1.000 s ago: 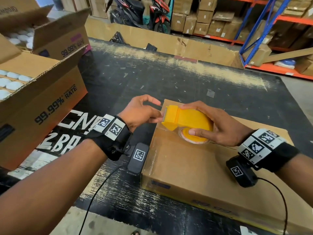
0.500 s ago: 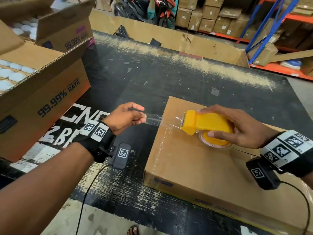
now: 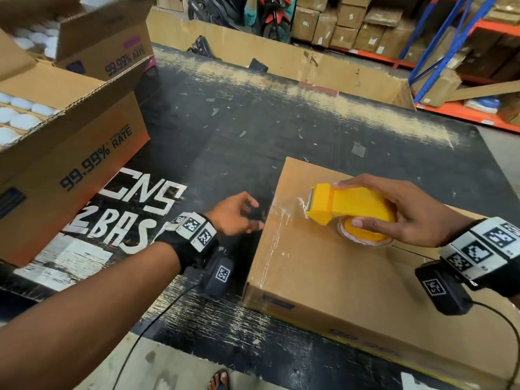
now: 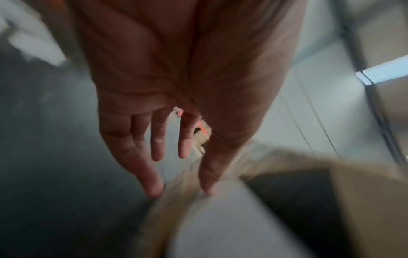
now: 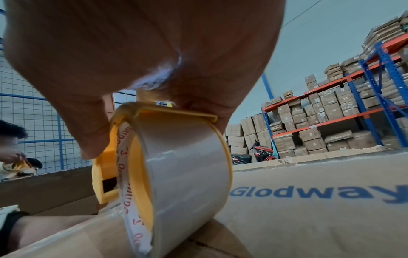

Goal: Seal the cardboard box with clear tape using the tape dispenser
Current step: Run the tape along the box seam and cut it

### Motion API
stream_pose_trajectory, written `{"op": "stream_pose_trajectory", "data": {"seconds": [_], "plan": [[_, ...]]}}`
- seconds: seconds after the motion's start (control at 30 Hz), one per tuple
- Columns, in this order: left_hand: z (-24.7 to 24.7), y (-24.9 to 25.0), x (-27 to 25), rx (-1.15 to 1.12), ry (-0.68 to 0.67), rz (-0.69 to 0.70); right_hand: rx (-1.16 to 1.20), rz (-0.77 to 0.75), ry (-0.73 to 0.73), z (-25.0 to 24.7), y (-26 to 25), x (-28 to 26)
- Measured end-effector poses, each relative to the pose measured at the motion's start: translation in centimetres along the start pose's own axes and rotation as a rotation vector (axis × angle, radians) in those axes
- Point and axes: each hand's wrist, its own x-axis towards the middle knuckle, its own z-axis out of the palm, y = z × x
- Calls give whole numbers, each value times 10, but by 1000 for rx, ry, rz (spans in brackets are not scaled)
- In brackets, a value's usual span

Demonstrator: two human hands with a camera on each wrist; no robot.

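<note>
A flat closed cardboard box [image 3: 323,282] lies on the black table [image 3: 253,122]. My right hand [image 3: 413,218] grips the yellow tape dispenser [image 3: 354,204], which sits on the box top near its left end, with the clear tape roll [image 5: 187,174] touching the cardboard [image 5: 309,218]. A short strip of clear tape [image 3: 284,213] runs from the dispenser's blade over the box's left edge. My left hand [image 3: 236,215] is at that edge. In the blurred left wrist view its fingers [image 4: 159,144] are extended, tips on the taped side.
Two open cartons [image 3: 73,164] [image 3: 107,46] holding white round items stand at the left. Beyond the table are a cardboard sheet, motorbikes [image 3: 267,18] and shelves of boxes [image 3: 464,52]. A sandalled foot [image 3: 219,380] shows below the table edge. Another person [image 5: 13,148] works at far left.
My left hand pulled the tape end leftward off the dispenser, then brought it down over the box's left edge and let go. My right hand held the dispenser throughout.
</note>
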Motion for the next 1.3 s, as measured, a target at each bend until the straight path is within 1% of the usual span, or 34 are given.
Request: {"op": "stream_pose_trajectory", "data": {"seconds": [0.03,0.07,0.1,0.13,0.17,0.2,0.23,0.27,0.33,0.37,0.43,0.5,0.6,0.67,0.73,0.83,0.93,1.03,1.17,1.23,1.3], "plan": [[-1,-2,-2,174,58,53,1,3,0,0,0,-1],[-4,-2,-5,228,116,129,2,4,1,0,1,-2],[-6,0,-11,192,152,231,1,1,5,1,1,-2],[-8,3,-16,151,156,347,0,-1,11,1,2,-3],[-8,10,-22,146,128,451,0,-1,17,2,3,-3],[-6,19,-27,190,80,526,0,0,21,2,3,-3],[-1,26,-33,255,21,561,-1,1,23,3,4,-2],[5,31,-37,339,-43,546,-2,0,26,3,4,-2],[16,33,-41,511,-140,451,1,-5,31,3,4,-2],[20,31,-41,588,-145,425,3,-8,31,3,5,-3],[22,28,-39,711,-106,423,-5,-27,36,3,6,-4],[19,29,-38,787,-97,410,-18,-48,53,4,9,-3],[17,31,-38,837,-102,394,-14,-71,55,1,13,-10],[17,33,-39,847,-105,390,-43,-81,44,-10,23,-31],[17,35,-42,851,-103,376,-62,-62,36,-30,42,-67],[17,39,-46,847,-99,357,-54,9,33,-60,70,-136],[17,45,-50,855,-114,353,-58,57,36,-76,90,-186],[17,54,-54,909,-139,303,-53,55,4,-76,108,-199],[25,83,-57,1116,-159,163,-46,-16,-15,-74,123,-196],[48,106,-60,1157,-170,168,-33,-45,-11,-73,129,-197],[87,132,-65,1102,-183,210,-37,-66,-10,-73,133,-197]]}}
